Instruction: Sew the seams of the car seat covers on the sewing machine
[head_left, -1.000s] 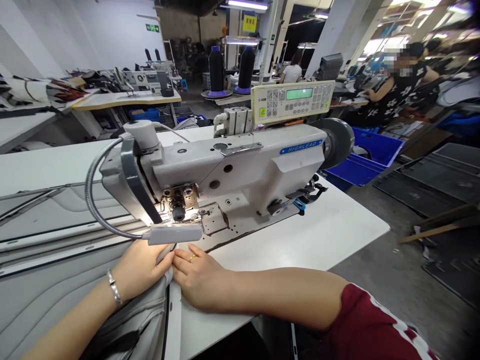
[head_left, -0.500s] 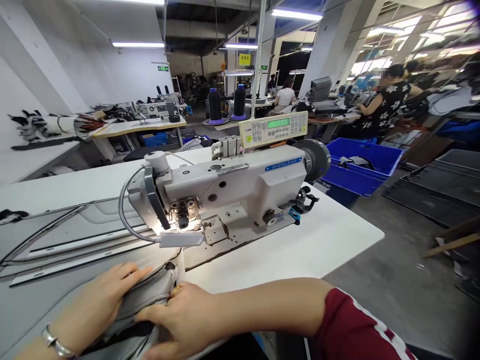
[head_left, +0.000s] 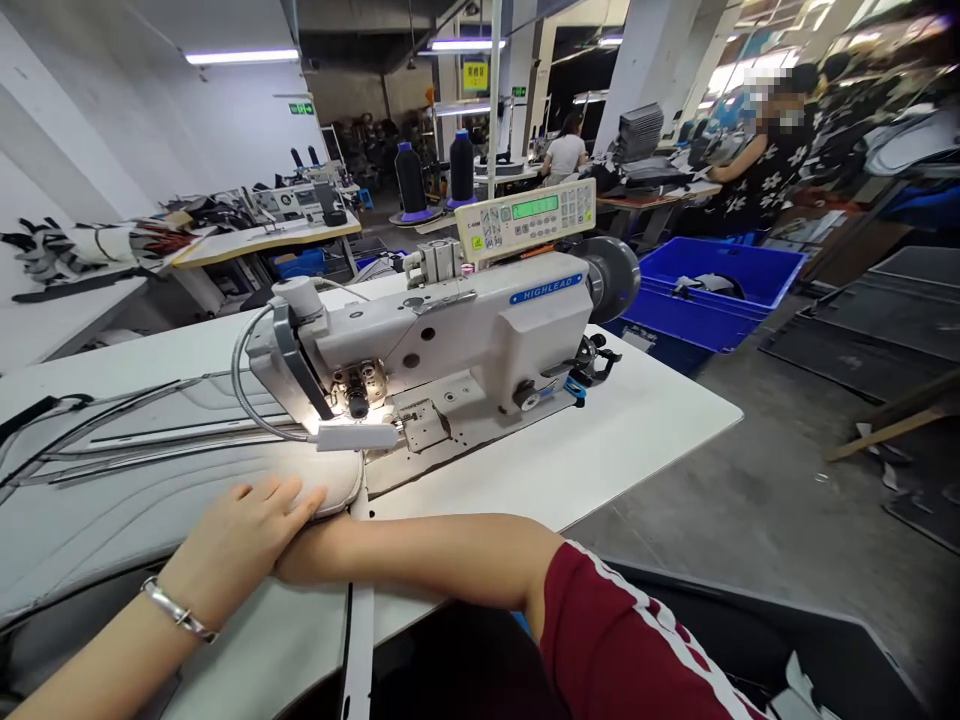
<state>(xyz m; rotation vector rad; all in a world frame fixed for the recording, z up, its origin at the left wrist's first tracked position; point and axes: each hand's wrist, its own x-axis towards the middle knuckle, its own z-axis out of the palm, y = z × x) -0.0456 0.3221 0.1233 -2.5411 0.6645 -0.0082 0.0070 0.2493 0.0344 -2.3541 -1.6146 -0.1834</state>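
A large grey quilted fabric cover lies across the left of the table, its rounded corner near the sewing machine's needle area. My left hand rests on top of the cover near its front edge, fingers laid out on the cloth. Just beside and below it, my right hand reaches under the cover's edge; its fingers are hidden by the cloth and my left hand. The white sewing machine stands beyond both hands, its lamp lit over the cover's corner.
A control panel and two black thread cones stand behind the machine. A blue bin is on the right, a dark bin below the white table. Co-workers sit or stand farther back.
The bunched, folded cloth between my hands is now spread flat with its quilted face up. My right hand has slid under the edge; my left hand has moved onto the top. The view has shifted.
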